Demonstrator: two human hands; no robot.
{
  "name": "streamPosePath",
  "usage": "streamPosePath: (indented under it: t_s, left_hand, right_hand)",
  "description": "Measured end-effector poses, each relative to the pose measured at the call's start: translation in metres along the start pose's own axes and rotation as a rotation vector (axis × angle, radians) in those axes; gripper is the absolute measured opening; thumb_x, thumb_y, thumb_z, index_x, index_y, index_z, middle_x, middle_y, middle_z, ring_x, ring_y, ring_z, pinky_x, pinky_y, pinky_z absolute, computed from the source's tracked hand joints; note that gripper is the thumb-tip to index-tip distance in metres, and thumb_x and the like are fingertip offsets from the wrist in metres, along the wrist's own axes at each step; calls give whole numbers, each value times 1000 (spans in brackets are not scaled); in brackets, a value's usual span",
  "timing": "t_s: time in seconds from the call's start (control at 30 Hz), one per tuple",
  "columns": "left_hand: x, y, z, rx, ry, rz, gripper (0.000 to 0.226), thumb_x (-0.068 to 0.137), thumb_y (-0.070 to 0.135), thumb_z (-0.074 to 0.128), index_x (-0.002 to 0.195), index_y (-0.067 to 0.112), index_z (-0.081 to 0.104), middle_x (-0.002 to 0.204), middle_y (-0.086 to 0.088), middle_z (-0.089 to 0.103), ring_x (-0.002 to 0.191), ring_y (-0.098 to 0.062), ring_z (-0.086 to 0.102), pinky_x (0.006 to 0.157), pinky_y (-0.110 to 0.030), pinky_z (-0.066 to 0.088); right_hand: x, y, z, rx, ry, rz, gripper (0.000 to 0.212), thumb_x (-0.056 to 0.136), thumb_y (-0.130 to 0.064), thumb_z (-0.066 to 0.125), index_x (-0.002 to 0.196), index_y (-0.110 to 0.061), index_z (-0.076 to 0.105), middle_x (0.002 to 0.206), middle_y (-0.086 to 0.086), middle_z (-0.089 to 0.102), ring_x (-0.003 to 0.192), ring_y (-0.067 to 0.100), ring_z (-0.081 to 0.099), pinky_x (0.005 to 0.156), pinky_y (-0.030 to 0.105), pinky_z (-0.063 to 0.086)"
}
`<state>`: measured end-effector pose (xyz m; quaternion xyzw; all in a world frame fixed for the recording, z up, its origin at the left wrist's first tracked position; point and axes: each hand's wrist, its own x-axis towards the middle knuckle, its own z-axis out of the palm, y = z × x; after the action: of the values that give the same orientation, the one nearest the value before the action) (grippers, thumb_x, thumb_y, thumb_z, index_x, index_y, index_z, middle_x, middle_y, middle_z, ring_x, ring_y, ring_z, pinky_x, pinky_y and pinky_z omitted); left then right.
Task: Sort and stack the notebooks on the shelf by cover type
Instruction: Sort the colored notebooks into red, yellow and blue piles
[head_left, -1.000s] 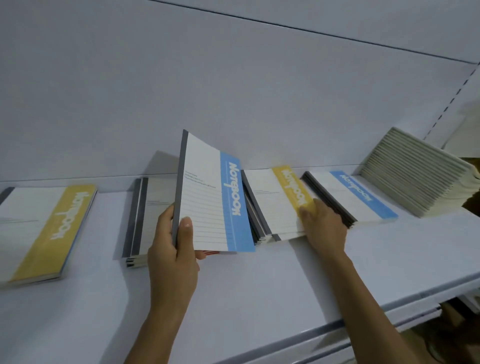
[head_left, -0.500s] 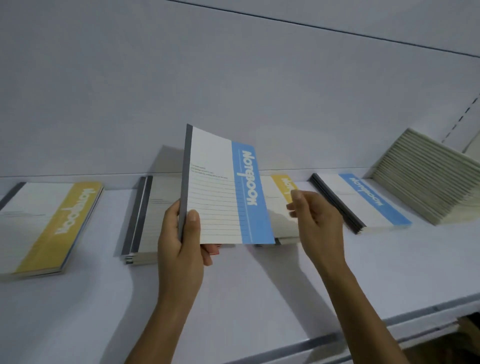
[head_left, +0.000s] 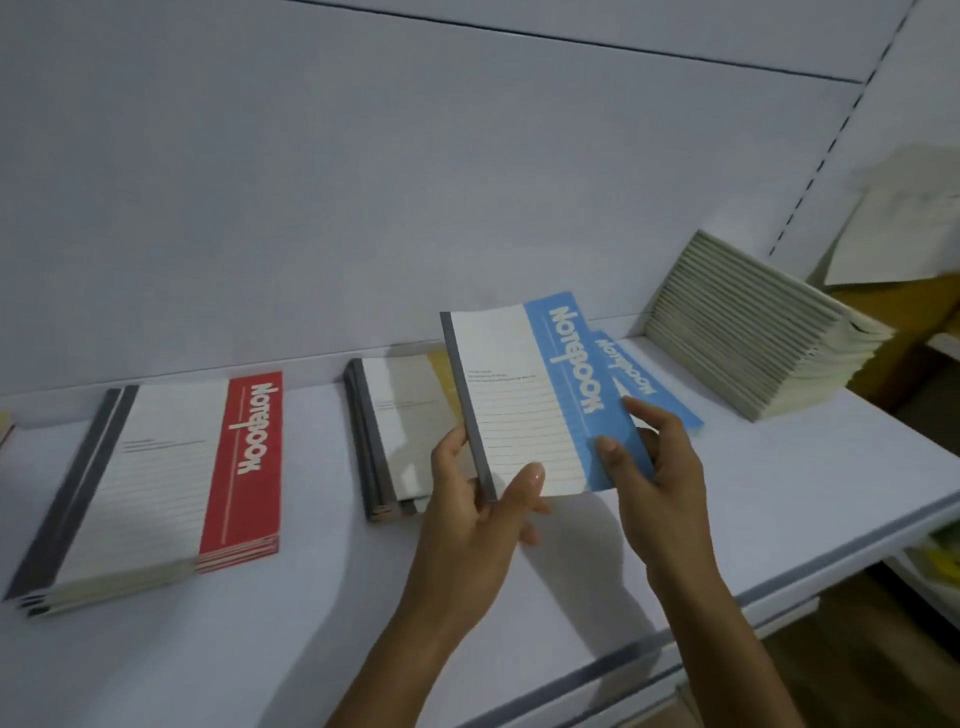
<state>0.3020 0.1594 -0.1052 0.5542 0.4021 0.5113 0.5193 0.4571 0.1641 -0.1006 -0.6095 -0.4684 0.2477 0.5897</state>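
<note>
White shelving, plain back panel (head_left: 363, 182) behind; work surface: shelf deck (head_left: 779, 493). Landmark for all positions: red-banded stack (head_left: 171, 483), flat on the deck, several copies, edges roughly square; judged sorted. Immediately right of red-banded stack: mixed pile (head_left: 400, 431), grey spines on its left side, yellow band showing at its far edge, top cover partly hidden; judged not yet sorted. Further right of red-banded stack, raised above the deck and tilted toward the camera: blue-banded notebook (head_left: 530, 400), held in both hands. Grip, left hand (head_left: 467, 509): thumb curled onto the front cover beside the lower spine corner, fingers wrapped behind; firm pinch. Grip, right hand (head_left: 654, 467): thumb pressed on the blue band near the lower edge, fingers curled round the outer edge; second pinch. Behind the held copy, further right again of red-banded stack: blue stack (head_left: 623, 364), flat on the deck, mostly covered from view; probable destination. Farthest right of red-banded stack: leaning pile (head_left: 753, 332), page edges outward, covers not visible, type not determinable. Progress estimate: early to middle. Done: red group formed, blue group begun. Remaining: set held copy on blue stack, split mixed pile by band colour, inspect and sort leaning pile.
</note>
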Motion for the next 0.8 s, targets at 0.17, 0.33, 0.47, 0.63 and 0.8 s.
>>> streamPosePath:
  t_s: [0.17, 0.33, 0.47, 0.63, 0.8]
  left_hand:
    - [24, -15, 66, 144, 9, -22, 58, 84, 39, 65, 128, 38, 27, 117, 6, 65, 86, -6, 67, 65, -17, 52]
    - [65, -23, 110, 1035, 180, 125, 69, 86, 51, 59, 138, 20, 27, 121, -1, 62, 104, -20, 58, 78, -34, 50]
    - [82, -37, 122, 1257, 215, 66, 80, 88, 62, 44, 145, 9, 25, 137, -5, 50, 119, -21, 47, 90, -32, 40]
    - [81, -61, 123, 1345, 162, 11, 78, 93, 59, 25, 150, 10, 9, 156, -3, 23, 134, -19, 30, 106, -29, 24]
    - [84, -60, 125, 1325, 172, -20, 73, 93, 54, 32, 149, 9, 18, 155, -4, 26, 132, -23, 32, 106, -31, 25]
  right_hand:
    - [43, 24, -51, -68, 66, -40, 31, 93, -18, 58, 117, -35, 47, 110, -4, 60, 86, 1, 62, 58, 11, 50]
    - [107, 50, -83, -228, -27, -65, 33, 94, -18, 57, 125, -21, 47, 111, -4, 58, 86, 6, 58, 58, 9, 43]
    - [147, 73, -86, -504, -302, -37, 40, 95, -29, 54, 133, -16, 44, 122, 3, 57, 106, 19, 55, 80, 31, 43]
    - [151, 95, -91, -609, -385, -191, 38, 93, -37, 53, 128, -21, 56, 129, -2, 59, 117, 18, 52, 100, 37, 37]
    - [148, 102, -91, -612, -456, -206, 89, 64, -82, 49, 134, -27, 45, 133, -10, 49, 123, 14, 42, 98, 26, 21]
